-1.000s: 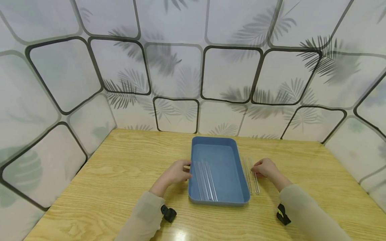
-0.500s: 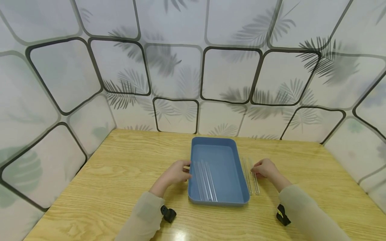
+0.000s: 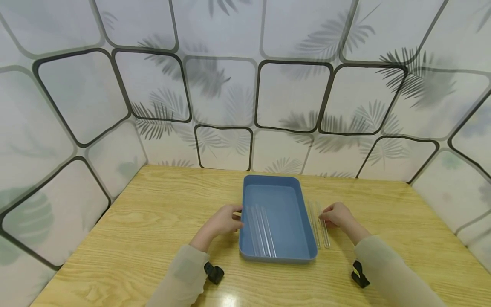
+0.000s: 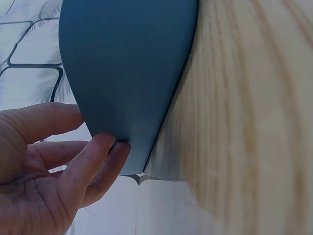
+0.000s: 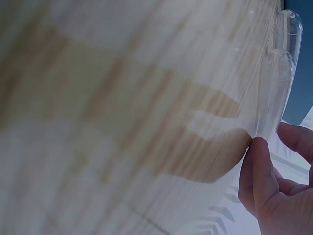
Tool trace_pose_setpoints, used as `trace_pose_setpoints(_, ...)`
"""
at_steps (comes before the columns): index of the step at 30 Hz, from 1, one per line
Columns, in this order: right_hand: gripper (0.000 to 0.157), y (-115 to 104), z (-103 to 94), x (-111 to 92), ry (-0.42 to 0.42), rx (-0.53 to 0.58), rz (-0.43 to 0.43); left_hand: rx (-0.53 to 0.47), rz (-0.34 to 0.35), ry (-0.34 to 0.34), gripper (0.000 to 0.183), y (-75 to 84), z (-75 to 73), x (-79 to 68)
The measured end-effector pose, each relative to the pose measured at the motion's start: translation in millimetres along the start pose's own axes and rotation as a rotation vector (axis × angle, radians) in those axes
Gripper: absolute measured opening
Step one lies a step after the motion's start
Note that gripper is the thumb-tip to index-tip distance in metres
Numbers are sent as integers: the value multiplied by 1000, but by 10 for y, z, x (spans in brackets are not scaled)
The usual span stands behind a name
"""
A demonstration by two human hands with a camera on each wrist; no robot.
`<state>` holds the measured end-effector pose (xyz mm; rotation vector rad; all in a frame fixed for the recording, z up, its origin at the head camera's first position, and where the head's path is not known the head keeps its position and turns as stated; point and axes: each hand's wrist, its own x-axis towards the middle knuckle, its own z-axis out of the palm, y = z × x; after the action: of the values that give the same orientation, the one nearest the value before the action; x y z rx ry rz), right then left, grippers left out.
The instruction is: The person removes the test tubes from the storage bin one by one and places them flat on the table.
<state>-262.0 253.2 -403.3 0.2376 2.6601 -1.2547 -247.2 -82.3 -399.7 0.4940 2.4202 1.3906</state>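
Fingertips of my left hand [image 3: 223, 220] touch the outside of a blue tray [image 3: 284, 209] at its left edge. The left wrist view shows a finger at the rim and others against the outer wall [image 4: 122, 83]. Several clear tubes [image 3: 265, 238] lie lengthwise in the tray's left half. To the right of the tray, my right hand [image 3: 337, 214] pinches a clear round-ended test tube [image 3: 326, 238] between thumb and fingers. Beside it, nearer the tray, lies a second clear test tube [image 3: 317, 236]. In the right wrist view the held tube's rounded end [image 5: 282, 66] points away from the fingers.
The tray stands on a wood-grain table [image 3: 168, 204]. A patterned fabric wall [image 3: 222, 94] rises behind the table and along both sides. Black straps [image 3: 215, 273] with small devices sit at both sleeve cuffs.
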Motion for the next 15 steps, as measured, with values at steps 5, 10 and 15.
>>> trace_pose_setpoints(5,25,9,-1,-16,4,-12,-13,3,3,-5,55,-4,6,-5)
trace_pose_setpoints(10,23,25,-6,-12,11,-1,-10,4,-6,-6,55,0,5,-5)
trace_pose_setpoints(15,26,24,-44,-7,18,-32,-15,3,-11,-4,54,-2,5,1)
